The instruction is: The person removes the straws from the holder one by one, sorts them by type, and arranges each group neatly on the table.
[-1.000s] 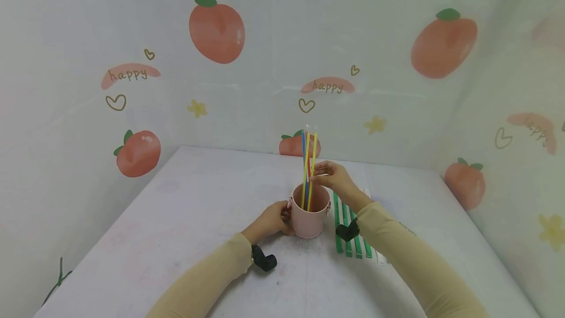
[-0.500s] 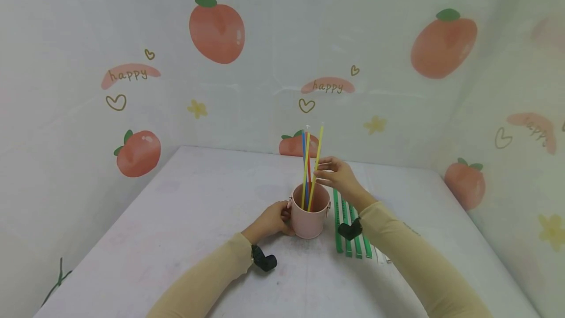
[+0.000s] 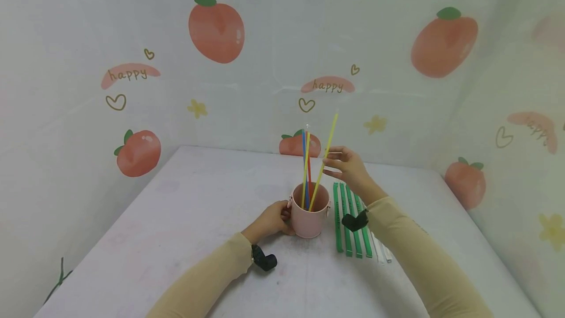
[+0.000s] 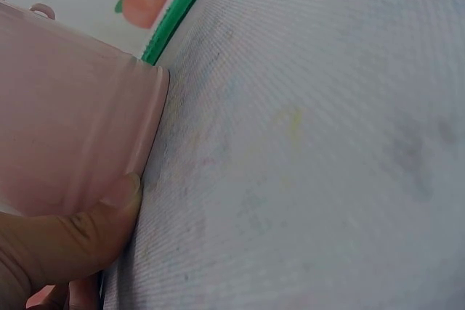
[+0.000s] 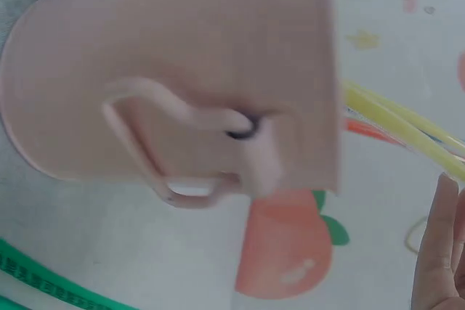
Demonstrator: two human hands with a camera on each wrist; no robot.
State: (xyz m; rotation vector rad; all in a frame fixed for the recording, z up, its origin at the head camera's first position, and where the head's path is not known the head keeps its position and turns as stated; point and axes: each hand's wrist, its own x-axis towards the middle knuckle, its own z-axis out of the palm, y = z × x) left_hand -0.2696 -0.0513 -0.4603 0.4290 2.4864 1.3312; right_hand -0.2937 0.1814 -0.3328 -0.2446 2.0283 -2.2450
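Note:
A pink metal bucket [image 3: 307,225] stands upright on the table, with small loop handles at its sides. My left hand [image 3: 270,219] holds its left side; in the left wrist view the thumb [image 4: 109,226] presses low on the wall near the base. Between thumb and fingers, my right hand [image 3: 350,167] pinches a yellow straw [image 3: 332,134] in clear wrapping, which tilts right with its lower end still inside the bucket. Another yellow straw [image 3: 306,161], a blue straw [image 3: 303,142] and a red straw [image 3: 309,173] lean in the bucket. The right wrist view shows a loop handle [image 5: 127,136] up close.
Several long green strips [image 3: 348,220] with printing lie side by side right of the bucket, with white strips [image 3: 379,249] beside them, partly under the right forearm. A patterned curtain [image 3: 256,82] rises behind the table [image 3: 212,185].
My right hand has moved up and to the right, drawing the yellow straw partly upward and tilting it away from the others. The left hand and bucket have stayed in place.

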